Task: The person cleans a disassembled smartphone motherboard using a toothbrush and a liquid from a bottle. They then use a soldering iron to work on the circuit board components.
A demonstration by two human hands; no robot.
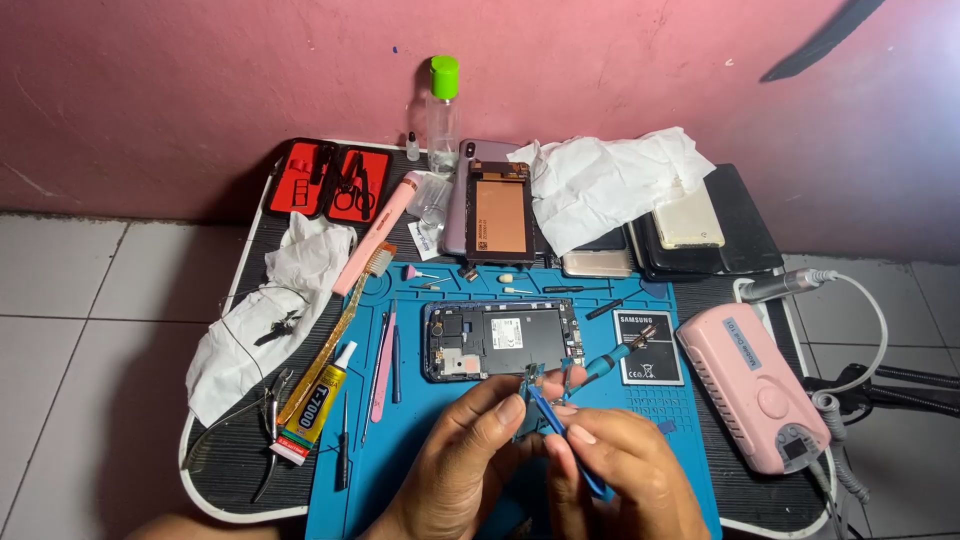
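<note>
Where the pink plaster wall (620, 70) meets the white tiled floor (70, 330), we see a low table (225, 470) with a dark ribbed top and a pale rounded rim. Most of its front half lies under a smooth blue rubber work mat (430, 420). Crumpled white cloth (610, 180) sits toward the back edge, and a second crumpled cloth (255, 320) hangs over the left edge. Near the right edge lies a glossy pink boxy device (755, 385) with a coiled grey cord. At the back left corner a red tool case (328, 182) lies open. On the mat's middle rests an opened phone frame (500, 340), a dark rectangle with its insides bare, and beside it to the right a flat black battery (648, 348).

At the mat's front edge, our left hand (460, 465) pinches a small part (528, 385), seemingly a bit of blue-grey circuit, though it is too small to be sure. Our right hand (625, 475) is closed around a slim blue tool (560, 430), its tip touching that part. A yellow glue tube (315, 405) lies on the mat's left edge.
</note>
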